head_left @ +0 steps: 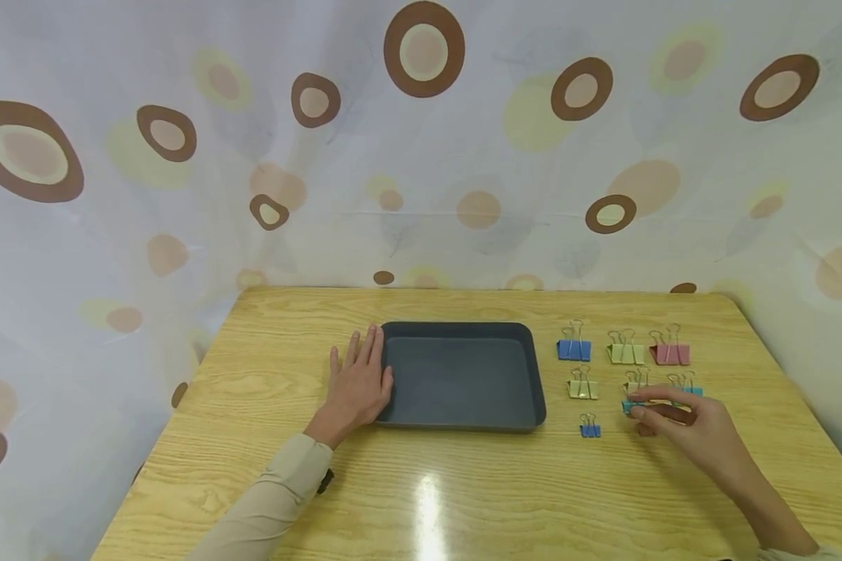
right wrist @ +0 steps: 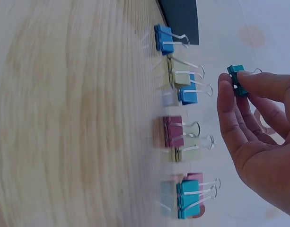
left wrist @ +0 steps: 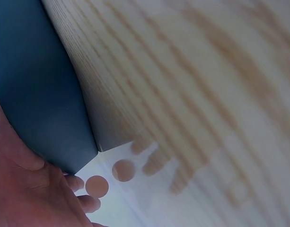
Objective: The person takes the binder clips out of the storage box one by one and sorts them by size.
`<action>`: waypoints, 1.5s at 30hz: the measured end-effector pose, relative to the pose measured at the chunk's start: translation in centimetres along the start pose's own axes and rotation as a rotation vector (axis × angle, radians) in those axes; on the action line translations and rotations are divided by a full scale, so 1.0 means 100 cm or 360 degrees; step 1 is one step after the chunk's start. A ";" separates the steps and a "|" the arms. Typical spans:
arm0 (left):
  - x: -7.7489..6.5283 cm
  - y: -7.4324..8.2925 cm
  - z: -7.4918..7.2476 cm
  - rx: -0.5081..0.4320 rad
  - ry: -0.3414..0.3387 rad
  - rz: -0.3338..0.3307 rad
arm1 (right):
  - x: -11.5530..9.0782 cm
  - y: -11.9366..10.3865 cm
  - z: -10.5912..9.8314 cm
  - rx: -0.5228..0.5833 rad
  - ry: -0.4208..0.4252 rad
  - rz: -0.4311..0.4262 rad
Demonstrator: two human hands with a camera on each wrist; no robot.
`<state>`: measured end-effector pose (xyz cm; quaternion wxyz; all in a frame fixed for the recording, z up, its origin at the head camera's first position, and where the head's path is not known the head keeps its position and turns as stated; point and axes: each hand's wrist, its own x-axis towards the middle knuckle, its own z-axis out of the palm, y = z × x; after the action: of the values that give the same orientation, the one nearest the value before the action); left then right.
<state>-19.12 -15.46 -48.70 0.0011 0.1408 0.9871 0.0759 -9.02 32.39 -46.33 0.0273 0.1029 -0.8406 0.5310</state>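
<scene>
My left hand (head_left: 358,386) lies along the left side of a dark grey rectangular tray (head_left: 459,382), its fingers extended and touching the wall. In the left wrist view the palm is against the tray's side (left wrist: 45,85). My right hand (head_left: 702,432) pinches a small teal binder clip (right wrist: 237,80) between thumb and fingers, raised above the table. Around that hand stand other binder clips: a light green one (head_left: 583,389), a small blue one (head_left: 590,430) and a teal one (head_left: 693,392). A dark red clip (right wrist: 174,131) shows in the right wrist view.
Behind these, a back row holds a blue clip (head_left: 574,349), a light green clip (head_left: 626,353) and a pinkish red clip (head_left: 670,354). Everything rests on a wood-grain table (head_left: 505,491). A patterned curtain (head_left: 477,140) hangs behind the table's far edge.
</scene>
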 end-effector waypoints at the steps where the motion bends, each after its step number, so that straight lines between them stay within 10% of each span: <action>1: 0.000 0.000 0.000 -0.0003 0.0003 0.0003 | -0.001 0.001 -0.003 -0.0012 0.0001 0.0015; 45: 0.000 -0.002 0.001 0.0030 0.0025 0.0012 | -0.027 0.067 -0.071 -0.0600 0.0026 0.0500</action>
<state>-19.15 -15.60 -48.80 -0.0081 0.1438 0.9873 0.0678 -8.13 41.94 -49.57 -0.0300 -0.0403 -0.9303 0.3634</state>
